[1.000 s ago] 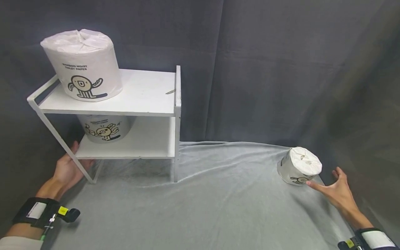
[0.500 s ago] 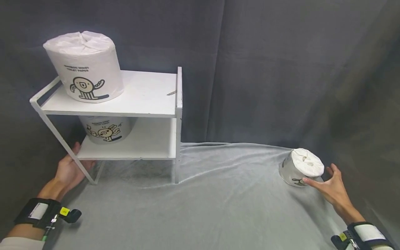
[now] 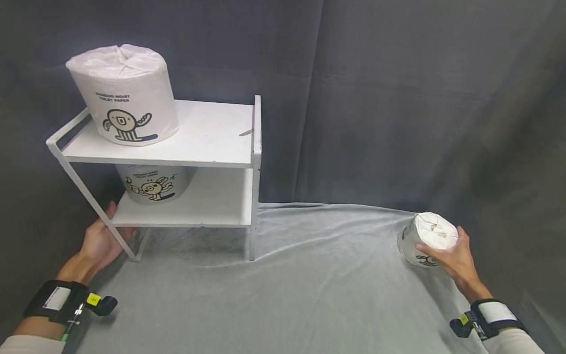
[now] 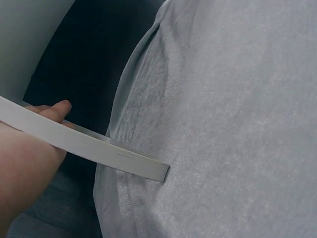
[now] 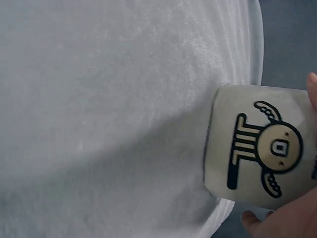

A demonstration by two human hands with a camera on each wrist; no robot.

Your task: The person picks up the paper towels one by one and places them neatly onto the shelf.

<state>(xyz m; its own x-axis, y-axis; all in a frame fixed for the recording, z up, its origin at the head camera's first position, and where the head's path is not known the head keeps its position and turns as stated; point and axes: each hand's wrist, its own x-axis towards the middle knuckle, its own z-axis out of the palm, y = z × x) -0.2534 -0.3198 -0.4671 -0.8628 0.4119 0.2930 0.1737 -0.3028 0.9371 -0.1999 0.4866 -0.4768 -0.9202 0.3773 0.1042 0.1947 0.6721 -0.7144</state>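
Between the thumb and fingers of the person's right grip (image 3: 457,259) stood a short white cylindrical roll in a paper wrapper (image 5: 261,148), printed with a black-and-cream cartoon figure and gathered into pleats on top. The grip was curled round it, thumb across the near side by the upper rim, fingers round the opposite side; how hard they pressed could not be told. Beneath the grip, the roll's base appeared to rest on the grey cloth-covered surface (image 3: 318,285).

By its look, the roll would be light and softly springy, likely to dent under a hard squeeze but not to break. Its wrapper might slide a little on dry skin and the pleats could tear, so the side wall, near mid-height, seemed the best place to hold.

Well apart from that grip, to its left, a white two-tier shelf unit (image 3: 216,130) carried two similar rolls: a white paper-wrapped cylinder (image 3: 132,98) on the upper tier and a partly hidden white cylinder (image 3: 152,187) on the lower. The left grip (image 3: 99,244) lay behind the unit's slanting left leg (image 3: 90,198), fingers partly hidden; whether they held the frame could not be told.
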